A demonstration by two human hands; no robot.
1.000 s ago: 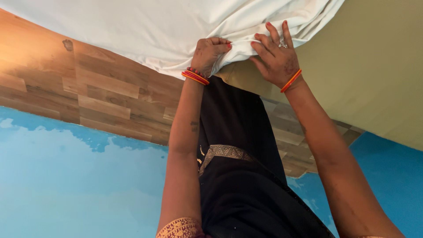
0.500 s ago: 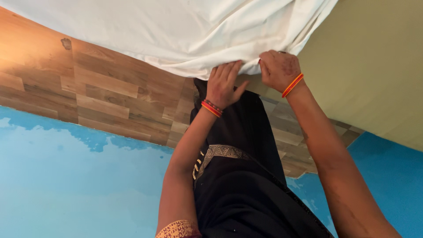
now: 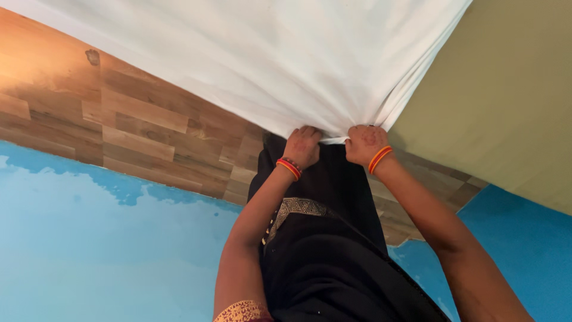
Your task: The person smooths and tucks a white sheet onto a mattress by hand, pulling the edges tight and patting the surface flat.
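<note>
The left hand [image 3: 302, 146] and the right hand [image 3: 363, 143] sit side by side, nearly touching, each curled into a fist clamped on the near edge of the white sheet [image 3: 268, 65]. The fingers are folded under the cloth, so how much fabric each one has gathered is hard to tell. From the two fists the sheet fans out far and to the left in taut creases, covering most of the bed; at the right, the olive mattress [image 3: 500, 107] lies bare beside it.

To do this pull well, the person would likely keep both fists at the same height and draw evenly, so the creases radiating from the grip flatten instead of bunching toward one side. Spreading the hands further apart along the edge should share the tension more widely.

Below the hands hang the person's black garment [image 3: 322, 238], then the wood-pattern floor [image 3: 137, 125], and nearer still the blue floor covering [image 3: 89, 250].
</note>
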